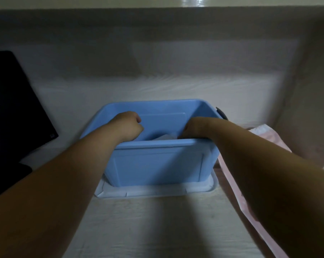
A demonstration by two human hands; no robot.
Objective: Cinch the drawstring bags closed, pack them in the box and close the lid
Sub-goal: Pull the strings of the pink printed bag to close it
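Two hands, left hand [130, 125] and right hand [192, 129], inside an open light-blue plastic box [157, 164], their grasp indiscernible.

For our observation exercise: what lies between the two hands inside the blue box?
Head view: a pale white item, low in the box between left hand and right hand; mostly hidden.

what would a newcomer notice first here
The blue plastic box in the middle of the desk, standing on a white lid, draws the eye first. The left hand and right hand reach down into it, near a white item inside. Pink fabric lies at the right, a dark screen at the far left.
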